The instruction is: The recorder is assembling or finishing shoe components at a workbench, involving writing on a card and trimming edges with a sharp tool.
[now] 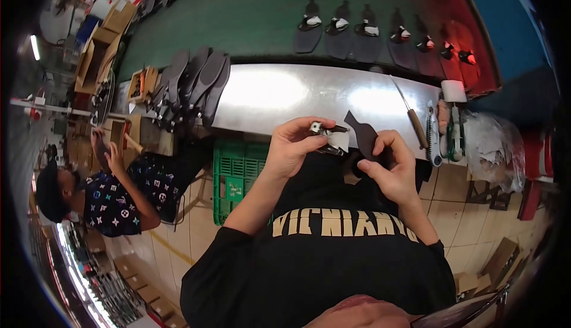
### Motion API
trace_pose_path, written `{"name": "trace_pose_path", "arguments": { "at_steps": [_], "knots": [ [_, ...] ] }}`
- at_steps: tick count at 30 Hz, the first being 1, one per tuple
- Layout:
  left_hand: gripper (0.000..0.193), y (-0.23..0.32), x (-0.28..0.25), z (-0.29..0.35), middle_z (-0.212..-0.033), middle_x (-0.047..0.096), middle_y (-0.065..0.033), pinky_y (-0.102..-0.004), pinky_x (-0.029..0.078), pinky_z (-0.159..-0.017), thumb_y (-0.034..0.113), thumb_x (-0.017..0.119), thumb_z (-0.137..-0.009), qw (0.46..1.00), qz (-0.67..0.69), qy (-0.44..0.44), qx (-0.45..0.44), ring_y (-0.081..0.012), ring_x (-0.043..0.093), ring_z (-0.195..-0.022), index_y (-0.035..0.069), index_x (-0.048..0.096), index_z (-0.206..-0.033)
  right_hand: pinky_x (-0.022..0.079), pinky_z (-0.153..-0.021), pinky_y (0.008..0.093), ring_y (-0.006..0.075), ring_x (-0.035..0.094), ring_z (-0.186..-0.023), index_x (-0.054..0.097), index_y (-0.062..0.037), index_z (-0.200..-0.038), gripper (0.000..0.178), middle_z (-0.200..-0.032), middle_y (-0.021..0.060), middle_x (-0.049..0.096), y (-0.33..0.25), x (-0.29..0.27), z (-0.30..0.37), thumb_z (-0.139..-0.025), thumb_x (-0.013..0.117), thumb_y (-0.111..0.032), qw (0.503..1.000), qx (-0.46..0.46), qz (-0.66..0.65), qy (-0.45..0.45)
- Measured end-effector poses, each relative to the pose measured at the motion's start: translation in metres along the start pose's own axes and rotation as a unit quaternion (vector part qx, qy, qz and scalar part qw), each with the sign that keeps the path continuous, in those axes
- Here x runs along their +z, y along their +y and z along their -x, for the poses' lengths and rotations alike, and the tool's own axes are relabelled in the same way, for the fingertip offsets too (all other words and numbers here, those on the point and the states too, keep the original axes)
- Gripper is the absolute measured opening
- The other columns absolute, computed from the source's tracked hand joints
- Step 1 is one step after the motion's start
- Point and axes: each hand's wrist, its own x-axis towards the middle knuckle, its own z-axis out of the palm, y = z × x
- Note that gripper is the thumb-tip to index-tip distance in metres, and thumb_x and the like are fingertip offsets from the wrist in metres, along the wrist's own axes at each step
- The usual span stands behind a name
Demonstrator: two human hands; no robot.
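Note:
My left hand [286, 151] pinches a sandal upper [338, 142], black and shiny with a white part, between thumb and fingers. In my right hand [394, 170] is a dark, thin insole [364, 136]; its narrow end points up and away, and its lower part is hidden behind the fingers. The two pieces are held close together just off the near edge of the metal bench [256, 93]. Whether they touch, I cannot tell.
Beyond the bench, sandals [308, 39] stand in a row on a green belt [238, 24], the right ones under red light. Dark soles [205, 81] pile up left. An awl [416, 127], a cutter [433, 140] and a plastic bag [493, 149] lie right. A co-worker [122, 200] works left, near a green crate [225, 206].

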Motion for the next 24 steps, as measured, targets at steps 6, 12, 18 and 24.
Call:
{"name": "trace_pose_path", "arguments": {
  "at_steps": [6, 12, 18, 24],
  "knots": [
    [0.034, -0.004, -0.013, 0.003, -0.114, 0.067, -0.0152, -0.0275, 0.058, -0.077, -0.009, 0.067, -0.08, 0.999, -0.002, -0.032, 0.038, -0.0166, 0.067, -0.094, -0.001, 0.065, -0.113, 0.049, -0.084, 0.0303, 0.0216, 0.064, -0.088, 0.059, 0.0, -0.124, 0.052, -0.106, 0.0133, 0.067, -0.003, 0.015, -0.004, -0.074, 0.072, -0.001, 0.991, -0.059, 0.122, -0.02],
    [0.033, -0.002, -0.013, -0.001, -0.114, 0.067, -0.0156, -0.027, 0.058, -0.078, -0.008, 0.069, -0.078, 0.999, 0.0, -0.034, 0.029, -0.0169, 0.066, -0.096, -0.001, 0.067, -0.11, 0.049, -0.081, 0.0307, 0.0238, 0.065, -0.088, 0.063, 0.0012, -0.117, 0.042, -0.102, 0.0147, 0.069, 0.002, 0.014, -0.005, -0.075, 0.068, 0.003, 0.991, -0.061, 0.115, -0.03],
    [0.032, -0.001, -0.016, 0.0, -0.113, 0.065, -0.0223, -0.0396, 0.057, -0.088, -0.005, 0.073, -0.073, 0.999, -0.022, -0.025, 0.018, -0.028, 0.065, -0.104, -0.001, 0.068, -0.105, 0.049, -0.08, 0.0304, 0.0234, 0.065, -0.089, 0.064, 0.0012, -0.116, 0.042, -0.102, 0.0145, 0.069, 0.001, 0.017, -0.005, -0.075, 0.068, 0.004, 0.992, -0.064, 0.11, -0.026],
    [0.032, -0.004, -0.017, 0.002, -0.112, 0.066, -0.0214, -0.038, 0.057, -0.088, -0.007, 0.073, -0.072, 0.999, -0.036, -0.024, 0.021, -0.0276, 0.066, -0.103, -0.001, 0.068, -0.104, 0.049, -0.079, 0.0297, 0.0232, 0.065, -0.087, 0.063, 0.0018, -0.117, 0.041, -0.101, 0.0145, 0.068, 0.004, 0.015, -0.004, -0.076, 0.068, 0.004, 0.992, -0.064, 0.106, -0.038]
  ]
}}
